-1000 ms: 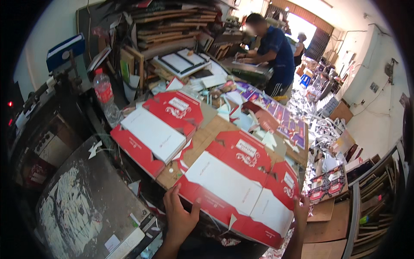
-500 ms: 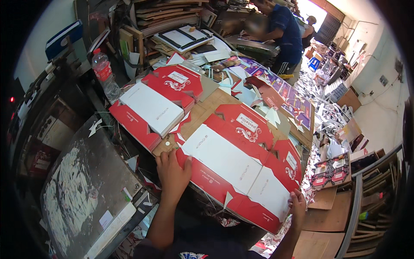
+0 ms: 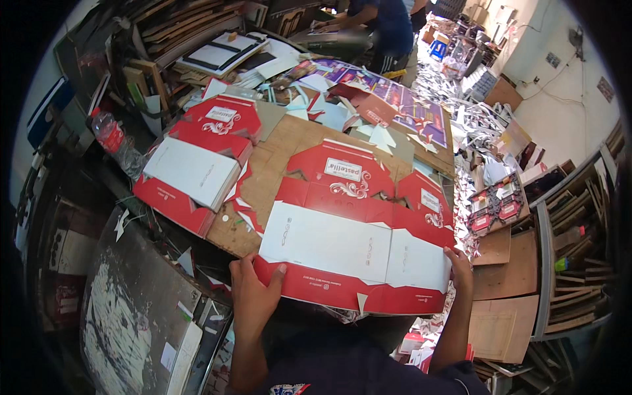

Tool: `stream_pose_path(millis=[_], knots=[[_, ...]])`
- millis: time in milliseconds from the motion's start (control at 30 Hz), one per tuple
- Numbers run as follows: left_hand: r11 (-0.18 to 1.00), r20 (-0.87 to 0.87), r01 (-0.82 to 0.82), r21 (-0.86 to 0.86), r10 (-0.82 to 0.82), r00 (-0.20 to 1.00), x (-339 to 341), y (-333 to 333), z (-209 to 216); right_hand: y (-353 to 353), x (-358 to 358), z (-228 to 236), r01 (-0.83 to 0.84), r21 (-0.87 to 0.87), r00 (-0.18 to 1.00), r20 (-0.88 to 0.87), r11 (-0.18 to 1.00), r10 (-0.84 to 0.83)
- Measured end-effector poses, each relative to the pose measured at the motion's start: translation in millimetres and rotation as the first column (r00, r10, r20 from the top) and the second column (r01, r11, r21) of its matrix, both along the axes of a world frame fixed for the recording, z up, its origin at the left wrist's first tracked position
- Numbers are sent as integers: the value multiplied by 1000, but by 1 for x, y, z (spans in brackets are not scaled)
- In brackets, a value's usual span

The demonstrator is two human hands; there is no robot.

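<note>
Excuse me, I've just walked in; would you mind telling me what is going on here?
A person has both hands at a pile of red-and-white card blanks: the left hand at its near left corner, the right hand at its right end. The pile lies on a brown board. A second pile of similar blanks sits to the left, untouched, with paper offcuts beyond. Farther back stands a co-worker in dark blue.

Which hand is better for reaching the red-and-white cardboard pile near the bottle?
Probably the left hand: it is at the left corner of the wider cardboard, on the side toward that pile. The right hand is at the opposite end, farther from it.
</note>
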State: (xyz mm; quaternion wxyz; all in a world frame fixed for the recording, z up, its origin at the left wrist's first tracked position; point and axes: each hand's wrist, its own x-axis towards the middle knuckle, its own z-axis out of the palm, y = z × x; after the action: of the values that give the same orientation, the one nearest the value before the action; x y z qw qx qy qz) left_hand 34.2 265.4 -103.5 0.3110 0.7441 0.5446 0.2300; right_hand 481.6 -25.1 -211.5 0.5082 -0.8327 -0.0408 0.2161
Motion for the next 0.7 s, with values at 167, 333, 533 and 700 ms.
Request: stream_pose_path(millis=[167,333,533,700], knots=[[990,-37,-18,-140,13,999,-3,19,18,0,5,19,-31,-28,978,-206,999,24],[935,-83,34,-352,-67,994,13,56,32,9,2,24,16,-77,992,-122,997,-25],[923,3,214,-319,-225,974,23,60,4,-20,15,18,-30,54,989,148,998,22],[968,74,189,-163,-179,981,16,51,5,-1,-11,77,-44,360,996,-58,932,69]])
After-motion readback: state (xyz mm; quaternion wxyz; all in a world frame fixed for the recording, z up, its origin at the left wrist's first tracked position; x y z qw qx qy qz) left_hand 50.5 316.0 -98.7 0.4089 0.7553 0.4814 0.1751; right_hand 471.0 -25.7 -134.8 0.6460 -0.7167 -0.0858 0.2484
